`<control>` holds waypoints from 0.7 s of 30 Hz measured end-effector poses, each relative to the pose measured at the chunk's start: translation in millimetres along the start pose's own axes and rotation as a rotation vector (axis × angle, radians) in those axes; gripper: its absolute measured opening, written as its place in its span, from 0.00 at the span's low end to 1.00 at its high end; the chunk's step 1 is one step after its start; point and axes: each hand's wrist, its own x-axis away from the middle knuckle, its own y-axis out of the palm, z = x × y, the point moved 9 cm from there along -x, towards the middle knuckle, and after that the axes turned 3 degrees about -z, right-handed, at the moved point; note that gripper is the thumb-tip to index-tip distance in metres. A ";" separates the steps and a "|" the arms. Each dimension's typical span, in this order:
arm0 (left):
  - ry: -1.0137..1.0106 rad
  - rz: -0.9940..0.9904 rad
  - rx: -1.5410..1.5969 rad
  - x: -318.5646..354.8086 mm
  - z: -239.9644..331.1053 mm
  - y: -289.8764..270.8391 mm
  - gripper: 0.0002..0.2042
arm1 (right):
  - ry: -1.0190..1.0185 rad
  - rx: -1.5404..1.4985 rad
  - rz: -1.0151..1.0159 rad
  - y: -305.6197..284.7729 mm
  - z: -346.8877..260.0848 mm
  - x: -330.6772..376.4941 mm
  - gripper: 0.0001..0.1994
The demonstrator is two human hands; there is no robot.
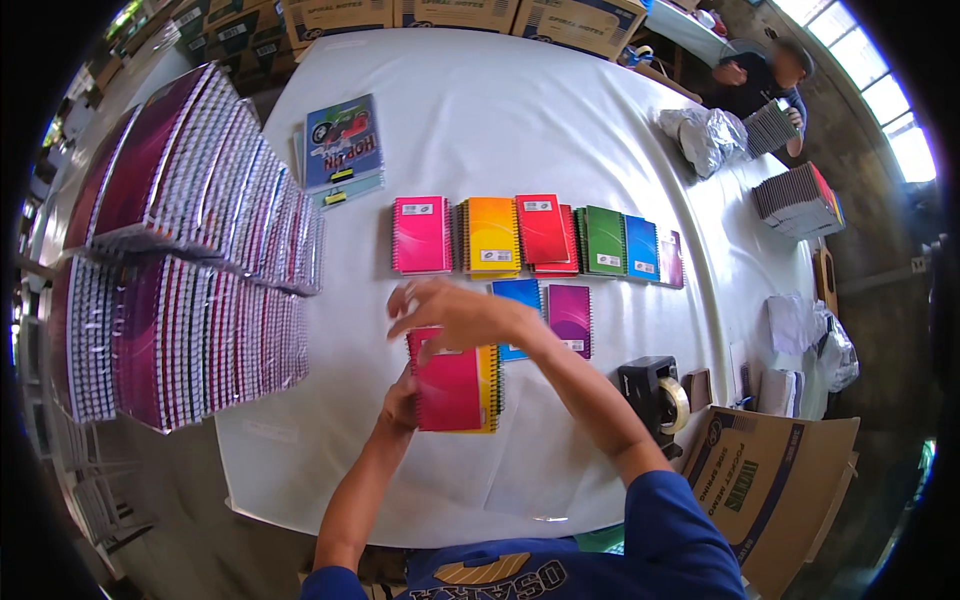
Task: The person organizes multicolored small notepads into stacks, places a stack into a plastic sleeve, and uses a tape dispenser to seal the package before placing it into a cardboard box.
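Note:
Near the table's front, a small stack of spiral notebooks, a pinkish-red notebook over a yellow notebook, is gripped at its left edge by my left hand. Its fingers are partly hidden under the stack. Over the far end of the stack is my right hand, fingers apart and slightly blurred, with nothing visible in them. Just beyond it lies a row of small spiral notebooks: pink, yellow, red, green and blue. A blue notebook and a purple notebook lie nearer, partly behind my right arm.
Tall plastic-wrapped notebook stacks stand at the left. Larger notebooks lie at the far left. A tape dispenser and a cardboard box are at the right. At the far right, another person handles a notebook stack.

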 end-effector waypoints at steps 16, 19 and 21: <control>-0.045 0.398 0.036 -50.1 -14.2 -22.3 0.29 | 1.507 0.824 1.164 -134.5 197.0 300.2 0.33; -0.020 0.424 0.016 -64.9 -16.8 -26.7 0.30 | 1.614 0.484 1.118 -134.8 216.6 338.1 0.32; -0.037 0.409 0.074 -76.4 -23.9 -24.1 0.29 | 1.548 0.536 1.141 -146.3 207.3 343.1 0.27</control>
